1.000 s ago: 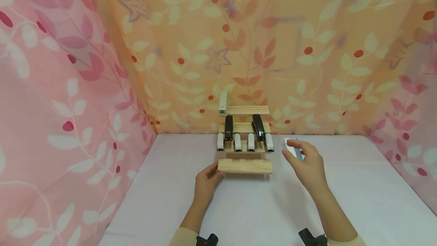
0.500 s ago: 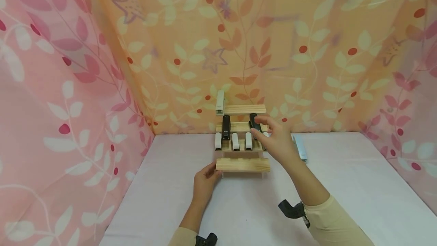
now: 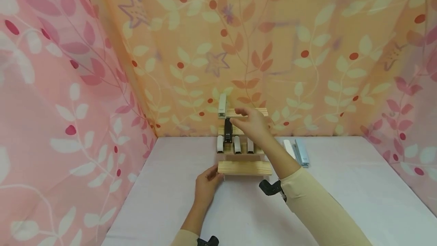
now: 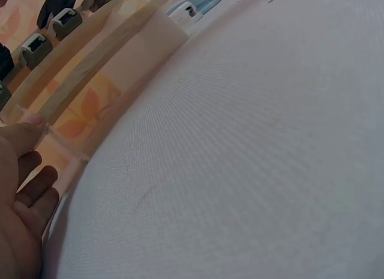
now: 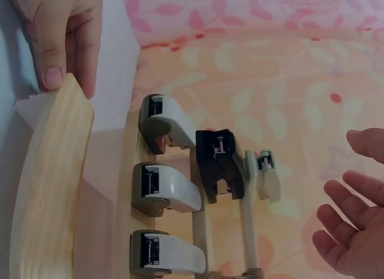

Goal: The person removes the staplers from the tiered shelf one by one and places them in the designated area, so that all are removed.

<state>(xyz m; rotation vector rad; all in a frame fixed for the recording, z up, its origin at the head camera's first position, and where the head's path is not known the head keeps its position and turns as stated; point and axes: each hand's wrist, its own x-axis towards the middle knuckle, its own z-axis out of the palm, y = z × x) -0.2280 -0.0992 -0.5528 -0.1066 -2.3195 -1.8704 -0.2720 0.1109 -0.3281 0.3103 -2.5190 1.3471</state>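
Note:
My left hand [image 3: 205,187] pinches the left end of the lowest board on a tiered wooden rack [image 3: 244,168]; in the right wrist view, its thumb presses on that board's corner. My right hand [image 3: 254,127] hovers before the upper tiers, fingers loosely bent and holding nothing. Closest to its fingertips in the head view is a black stapler [image 3: 228,130] on the second tier from the top. Small white staplers [image 5: 174,189] line the tier below, and a pale stapler [image 3: 222,105] stands at the top tier's left end. My right hand and forearm hide the rack's right side.
On the white-covered table [image 3: 164,200], right of the rack, a white stapler [image 3: 288,148] lies beside a light blue stapler [image 3: 302,153]. A patterned orange curtain [image 3: 191,48] rises right behind the rack; a pink one [image 3: 68,124] borders the left side.
My right hand has left the white stapler at the right and moved left across the rack, past the right black stapler. My left hand keeps its hold on the lowest board.

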